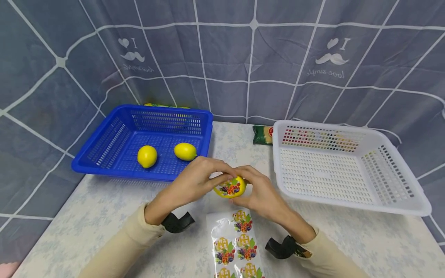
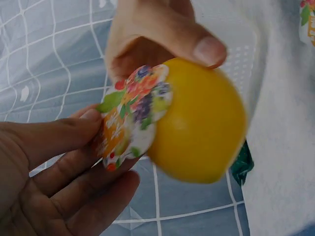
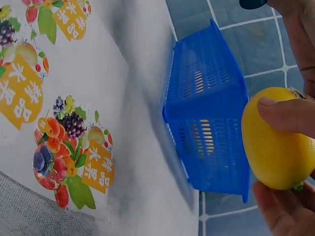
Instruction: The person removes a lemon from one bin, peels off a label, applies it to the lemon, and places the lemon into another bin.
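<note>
My right hand grips a yellow lemon between thumb and fingers, as the right wrist view also shows. A fruit-printed sticker lies partly against the lemon's side, its other edge standing off the skin. That edge is pinched between the thumb and fingers of my left hand. Below both hands, a sheet of the same fruit stickers lies on the table, with a bare spot at its upper left.
On the left, a blue basket holds two lemons. To the right stands a white basket, with a green packet beside its far left corner. A grid-patterned curtain hangs behind the table.
</note>
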The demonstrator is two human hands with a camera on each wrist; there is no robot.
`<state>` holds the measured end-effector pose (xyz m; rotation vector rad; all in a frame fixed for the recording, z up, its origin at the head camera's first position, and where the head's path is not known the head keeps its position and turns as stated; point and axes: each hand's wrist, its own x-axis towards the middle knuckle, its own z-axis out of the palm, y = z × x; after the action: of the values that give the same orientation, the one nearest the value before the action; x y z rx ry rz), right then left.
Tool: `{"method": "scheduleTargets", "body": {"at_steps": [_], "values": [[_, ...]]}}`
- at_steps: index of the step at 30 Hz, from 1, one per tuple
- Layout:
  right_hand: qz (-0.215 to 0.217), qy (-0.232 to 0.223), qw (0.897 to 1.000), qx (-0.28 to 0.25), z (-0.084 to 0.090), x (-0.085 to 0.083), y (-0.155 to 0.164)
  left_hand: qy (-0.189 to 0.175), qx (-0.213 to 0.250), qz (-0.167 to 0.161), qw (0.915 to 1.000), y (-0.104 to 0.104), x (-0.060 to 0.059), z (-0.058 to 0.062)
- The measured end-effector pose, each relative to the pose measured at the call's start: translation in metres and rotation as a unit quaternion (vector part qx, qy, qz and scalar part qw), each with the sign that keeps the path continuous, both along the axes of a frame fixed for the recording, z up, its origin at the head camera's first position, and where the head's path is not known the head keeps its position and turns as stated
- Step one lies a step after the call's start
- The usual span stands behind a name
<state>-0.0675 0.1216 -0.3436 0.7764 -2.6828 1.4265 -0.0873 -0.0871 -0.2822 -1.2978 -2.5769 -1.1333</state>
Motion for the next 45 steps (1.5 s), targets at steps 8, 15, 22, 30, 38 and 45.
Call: {"method": "scheduleTargets", "body": {"at_steps": [8,15,22,30,38,45], "values": [[-0.004,0.003,1.000,-0.012,0.000,0.003,0.002,0.117,-0.030,0.009,0.9926,0.007,0.004,-0.007],[-0.012,0.002,1.000,-0.022,0.001,0.004,0.002,0.168,-0.023,0.011,0.9854,0.009,0.002,-0.014],[-0.012,0.006,0.999,-0.030,0.003,0.005,0.004,0.133,-0.008,0.039,0.9902,0.011,0.006,-0.016],[-0.018,0.018,0.999,-0.036,0.002,0.006,0.004,0.128,0.012,0.085,0.9880,0.010,0.006,-0.020],[-0.029,0.025,0.998,-0.040,0.002,0.008,0.004,0.120,0.043,0.056,0.9903,0.007,0.003,-0.022],[-0.056,0.043,0.997,-0.042,0.005,0.009,0.009,0.077,0.068,0.032,0.9943,0.004,0.002,-0.024]]}}
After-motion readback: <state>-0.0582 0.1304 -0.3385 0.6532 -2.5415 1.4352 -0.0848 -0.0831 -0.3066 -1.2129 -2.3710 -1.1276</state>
